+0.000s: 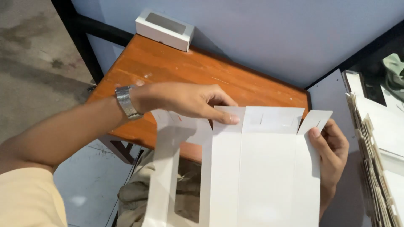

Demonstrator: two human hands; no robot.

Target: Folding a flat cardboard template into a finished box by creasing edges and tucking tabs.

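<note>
Over an orange wooden tabletop (168, 67) set against a pale blue wall (273, 33), a flat white carton blank (261, 168) is gripped at its top flaps by the left hand (185, 101) and at its side by the right hand (332, 151).

Premises appear to be a small packing or box-assembly workspace, not a home room. Evidence: a plain wooden table (176, 71) set against a bare pale-blue wall (273, 33); one finished white window box (165, 29) standing on the table's far corner; a thick stack of flat white carton blanks (381, 159) at the right; stained concrete floor (29, 50) beside pale tiles.
</note>
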